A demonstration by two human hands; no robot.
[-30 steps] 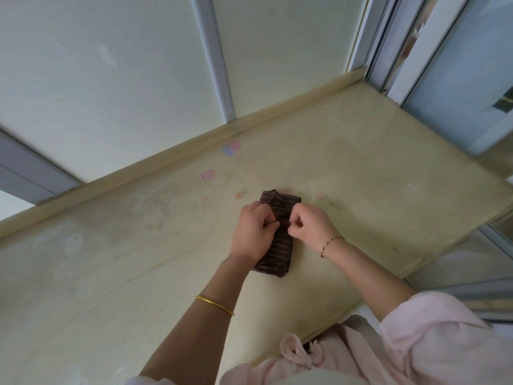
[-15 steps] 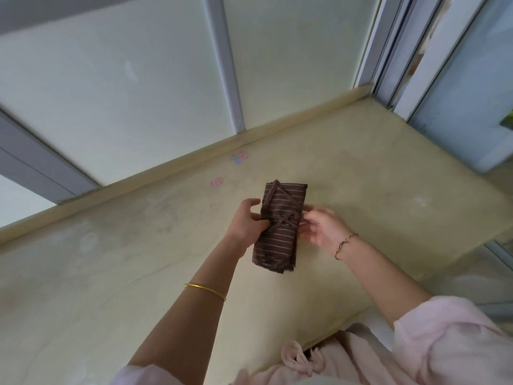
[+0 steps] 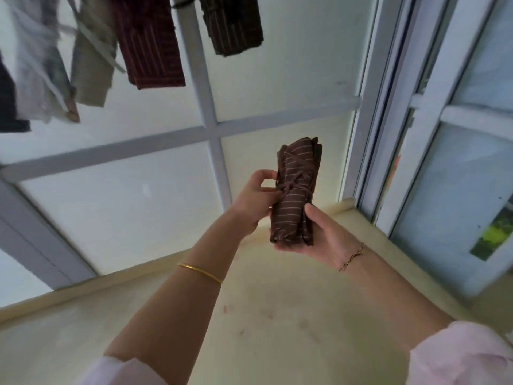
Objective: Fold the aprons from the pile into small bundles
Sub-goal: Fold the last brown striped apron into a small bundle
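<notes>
2 hands hold 1 apron bundle upright in the air, well above the countertop. L hand grips its left edge at mid-height, by the knotted strap. R hand cups the bottom end from below, thumb pressed on the front. Bundle is brown w/ thin stripes, rolled & tied. Above the grip more aprons hang, blurred.

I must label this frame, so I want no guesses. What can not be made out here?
Head view:
- Fingers of the right hand: hidden beneath the apron bundle.
- Knot of the bundle's tie: too small; the left hand partly covers it.
- Hanging clothes: tops cut off by the upper edge, blurred.
- Green shape behind the window: blurred.
- Apron pile: outside the frame.
</notes>
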